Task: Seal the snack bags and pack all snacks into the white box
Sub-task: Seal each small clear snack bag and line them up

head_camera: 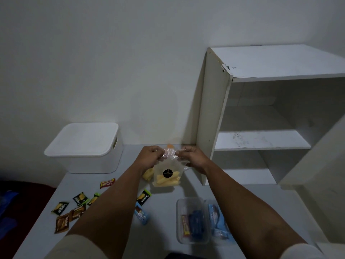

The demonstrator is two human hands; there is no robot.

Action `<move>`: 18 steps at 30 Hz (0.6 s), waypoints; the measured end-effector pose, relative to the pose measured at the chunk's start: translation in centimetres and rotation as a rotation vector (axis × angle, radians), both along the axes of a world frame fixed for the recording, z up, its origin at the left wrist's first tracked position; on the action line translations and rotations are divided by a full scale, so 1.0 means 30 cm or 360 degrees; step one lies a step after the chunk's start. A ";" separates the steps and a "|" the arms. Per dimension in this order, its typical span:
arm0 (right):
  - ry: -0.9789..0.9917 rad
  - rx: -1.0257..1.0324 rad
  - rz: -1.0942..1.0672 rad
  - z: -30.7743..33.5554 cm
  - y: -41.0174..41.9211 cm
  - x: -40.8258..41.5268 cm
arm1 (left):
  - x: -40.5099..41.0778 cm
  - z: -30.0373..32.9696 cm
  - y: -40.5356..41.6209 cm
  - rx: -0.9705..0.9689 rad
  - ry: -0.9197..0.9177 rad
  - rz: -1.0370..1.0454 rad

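A clear snack bag (167, 175) of yellow sticks, with a round black label, stands on the grey table (164, 208) near the wall. My left hand (149, 157) and my right hand (192, 158) each pinch its crumpled top from either side. A second bag of yellow snacks (148, 174) shows partly behind my left wrist. The white box (85, 148) sits at the table's back left with its lid on. Several small snack packets (78, 199) lie scattered at the front left, and a red one (107, 183) lies closer to the box.
A clear plastic tray (192, 221) with wrapped snacks stands at the front right, blue packets (217, 221) beside it. Another blue packet (141, 214) lies under my left forearm. A white open shelf unit (261, 139) stands on the right against the wall.
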State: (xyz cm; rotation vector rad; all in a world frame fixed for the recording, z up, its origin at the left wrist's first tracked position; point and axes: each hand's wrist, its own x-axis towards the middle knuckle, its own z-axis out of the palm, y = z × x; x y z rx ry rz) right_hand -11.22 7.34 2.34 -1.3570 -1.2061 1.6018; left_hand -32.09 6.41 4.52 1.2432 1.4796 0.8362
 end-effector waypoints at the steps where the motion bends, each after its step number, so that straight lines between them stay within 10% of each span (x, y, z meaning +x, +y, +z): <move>1: -0.0017 -0.0006 0.0018 -0.002 -0.002 0.006 | 0.000 0.003 -0.001 -0.0018 0.0010 -0.0022; 18: 0.0020 -0.0035 0.0062 0.008 0.000 0.021 | 0.013 -0.007 0.016 0.0054 0.0188 -0.0135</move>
